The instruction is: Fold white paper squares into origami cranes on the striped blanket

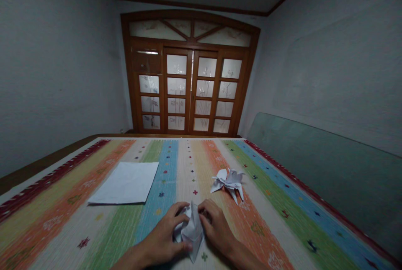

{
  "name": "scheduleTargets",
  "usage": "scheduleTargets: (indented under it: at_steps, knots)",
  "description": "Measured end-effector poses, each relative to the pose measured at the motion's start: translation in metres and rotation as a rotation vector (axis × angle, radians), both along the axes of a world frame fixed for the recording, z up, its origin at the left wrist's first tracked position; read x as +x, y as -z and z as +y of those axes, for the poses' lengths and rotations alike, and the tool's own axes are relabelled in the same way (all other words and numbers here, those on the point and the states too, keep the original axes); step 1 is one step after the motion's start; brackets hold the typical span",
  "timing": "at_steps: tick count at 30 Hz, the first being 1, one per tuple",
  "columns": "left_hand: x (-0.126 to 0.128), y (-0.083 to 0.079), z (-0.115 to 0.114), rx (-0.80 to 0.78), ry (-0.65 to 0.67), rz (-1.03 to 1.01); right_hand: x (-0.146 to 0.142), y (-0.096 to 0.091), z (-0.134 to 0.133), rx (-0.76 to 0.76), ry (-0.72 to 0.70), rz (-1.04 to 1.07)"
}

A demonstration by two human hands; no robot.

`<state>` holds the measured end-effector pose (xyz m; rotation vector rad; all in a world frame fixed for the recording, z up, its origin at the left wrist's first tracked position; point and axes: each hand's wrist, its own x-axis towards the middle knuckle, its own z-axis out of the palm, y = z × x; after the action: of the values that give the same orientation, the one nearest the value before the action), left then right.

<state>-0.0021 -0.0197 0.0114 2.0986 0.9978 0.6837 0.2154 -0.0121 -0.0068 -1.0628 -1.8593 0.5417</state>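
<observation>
A folded piece of white paper stands near the table's front edge between my two hands, one pointed tip up and another toward me. My left hand grips its left side, thumb low on the front and fingers curled over the upper left. On the other side, my right hand pinches the paper's upper right edge with thumb and forefinger. Beyond my right hand lie white folded-paper pieces with pointed petals, like origami flowers. To the left rests a stack of flat white paper sheets.
A striped, colourful tablecloth covers the table. Along the right side runs a pale green bench back. Wooden doors with glass panes stand beyond the table's far edge, with plain walls on both sides.
</observation>
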Motion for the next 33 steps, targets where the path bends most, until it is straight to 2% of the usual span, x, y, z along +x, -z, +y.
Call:
scheduleTargets:
  at_steps: [7,11,16,23,33]
  knots:
    - [-0.001,0.011,0.008,0.051,-0.094,-0.074,0.006,-0.001,-0.001,0.011,-0.093,0.051]
    - [0.001,0.010,0.008,0.047,-0.136,-0.074,0.008,-0.002,-0.003,0.021,-0.124,0.061]
    - [0.002,0.006,0.005,0.060,-0.131,-0.048,0.000,0.004,0.002,-0.061,-0.040,0.157]
    - [0.002,0.009,0.007,0.063,-0.099,-0.040,-0.003,-0.003,0.006,-0.265,-0.223,0.385]
    - [0.001,0.005,0.005,0.059,-0.102,-0.040,-0.004,-0.007,0.007,-0.314,-0.233,0.448]
